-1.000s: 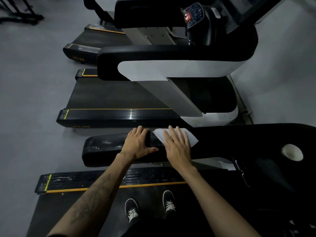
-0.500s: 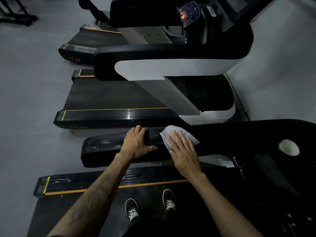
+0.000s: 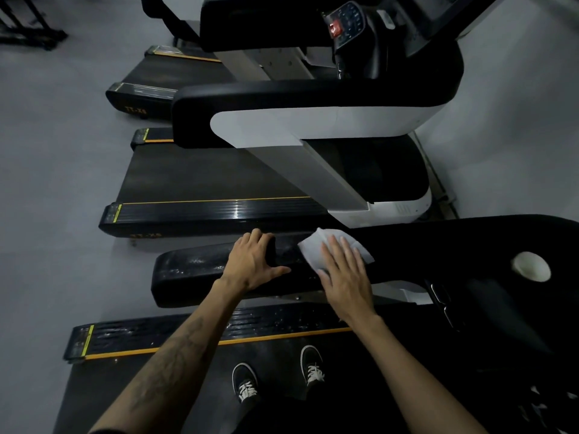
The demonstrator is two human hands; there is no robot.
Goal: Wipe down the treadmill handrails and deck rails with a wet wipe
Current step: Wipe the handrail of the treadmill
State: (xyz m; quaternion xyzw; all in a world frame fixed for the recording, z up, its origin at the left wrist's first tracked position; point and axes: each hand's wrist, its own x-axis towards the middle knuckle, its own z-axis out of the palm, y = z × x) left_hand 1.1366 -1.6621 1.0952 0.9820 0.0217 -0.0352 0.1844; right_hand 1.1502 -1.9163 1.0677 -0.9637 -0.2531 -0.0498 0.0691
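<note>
A grey gym floor (image 3: 47, 183) is lined with treadmills. The near handrail (image 3: 194, 270) is gripped by the left hand (image 3: 250, 264); the wipe (image 3: 313, 252) is pressed flat on it, mid-rail, under the right hand's (image 3: 344, 277) straight, spread fingers.

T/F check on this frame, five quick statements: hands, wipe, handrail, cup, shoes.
1. The right hand presses the white wipe flat on the black handrail. True.
2. The left hand holds the wipe. False: it grips the handrail beside the wipe, fingers curled over the far edge.
3. A white cup sits in the console to the right of the hands. True.
4. The wipe lies on the deck rail by the shoes. False: it is up on the handrail.
5. The person stands on the grey floor between machines. False: both shoes are on the treadmill belt.
</note>
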